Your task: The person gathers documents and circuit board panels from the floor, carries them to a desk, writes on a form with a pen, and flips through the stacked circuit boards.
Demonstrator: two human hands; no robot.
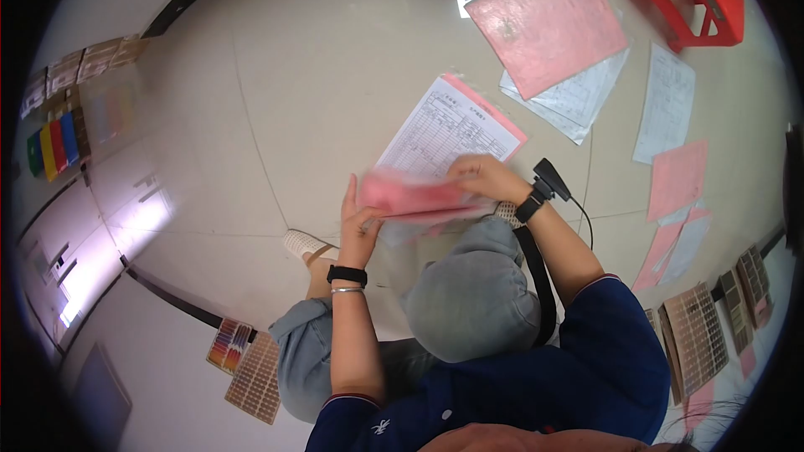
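Between my hands is a pink sheet of paper (410, 194), blurred by motion. My left hand (360, 230) pinches its left end, one finger pointing upward. My right hand (481, 174) is curled at the sheet's right end, fingers closed on it. Just beyond lies a white printed form (444, 130) with a table of lines, on top of a pink backing that shows along its right edge. The right hand overlaps the form's lower edge. Some pale sheets lie under the pink one, too smeared to make out.
On the floor at upper right, a pink folder (548, 25) covers white papers (578, 105), near a red plastic stool (703, 0). A white form (666, 105) and pink sheets (678, 180) lie along the right. Gridded sample boards (695, 339) stand at lower right. A cable (586, 218) hangs from my right wrist.
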